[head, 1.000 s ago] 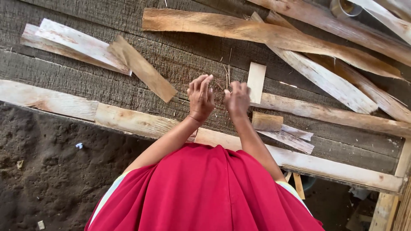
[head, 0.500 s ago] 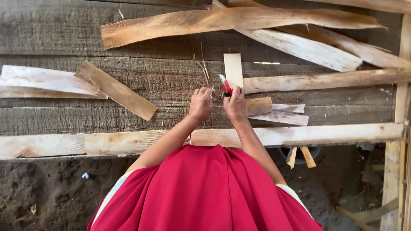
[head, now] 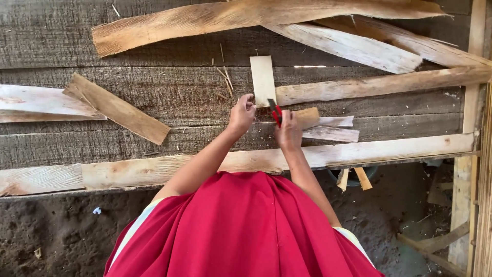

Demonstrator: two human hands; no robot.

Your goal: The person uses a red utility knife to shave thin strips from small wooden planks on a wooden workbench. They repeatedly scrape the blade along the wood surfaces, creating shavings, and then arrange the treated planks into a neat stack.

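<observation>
My right hand (head: 288, 132) grips a small red-handled cutter (head: 277, 114) with its blade pointing up toward my left hand. My left hand (head: 242, 114) is curled into a fist just left of the blade; I cannot make out anything inside it. Both hands hover over grey wooden planks (head: 154, 82). A pale flat rectangular wood piece (head: 263, 79) lies just above my left hand. A short tan wood offcut (head: 309, 117) and pale slivers (head: 333, 133) lie right of my right hand. My red garment (head: 241, 231) fills the lower middle.
Long curved bark-like slabs (head: 230, 18) lie across the top, and more split boards (head: 359, 48) at upper right. A brown wedge-shaped board (head: 118, 109) lies at left. A pale beam (head: 359, 151) edges the platform; dark soil (head: 51, 231) lies below. A wooden post (head: 469, 154) stands at right.
The view shifted, so the boards slid right and down in frame. The red cutter came into view in my right hand, and my hands drew slightly apart.
</observation>
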